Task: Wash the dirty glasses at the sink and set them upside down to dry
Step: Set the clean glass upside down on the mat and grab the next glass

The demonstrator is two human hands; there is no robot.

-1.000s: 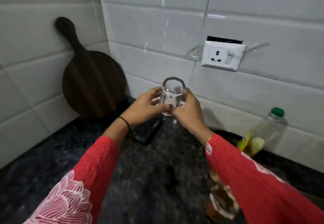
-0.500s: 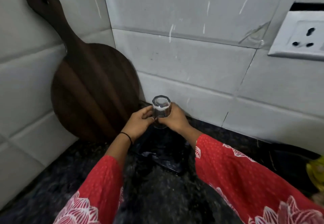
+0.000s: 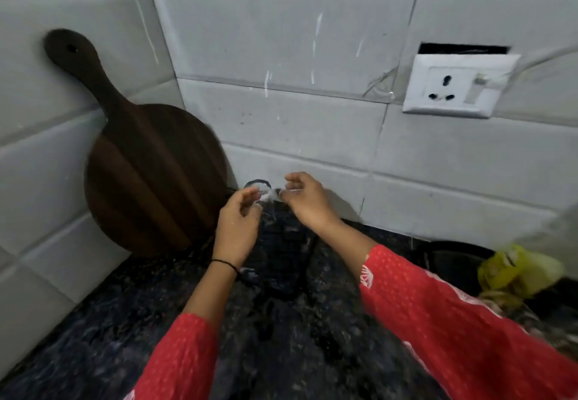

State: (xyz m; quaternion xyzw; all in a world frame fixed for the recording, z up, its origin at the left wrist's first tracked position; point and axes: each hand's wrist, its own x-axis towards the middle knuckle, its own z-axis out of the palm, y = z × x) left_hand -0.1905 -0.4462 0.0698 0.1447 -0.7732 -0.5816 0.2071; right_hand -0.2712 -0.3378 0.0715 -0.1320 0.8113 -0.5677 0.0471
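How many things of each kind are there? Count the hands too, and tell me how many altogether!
Clear drinking glass: 1
Dark brown round wooden chopping board: 1
White wall socket: 1
Blurry yellow-green thing, too blurred to name: 1
Hands: 2, the left hand and the right hand
Total: 6
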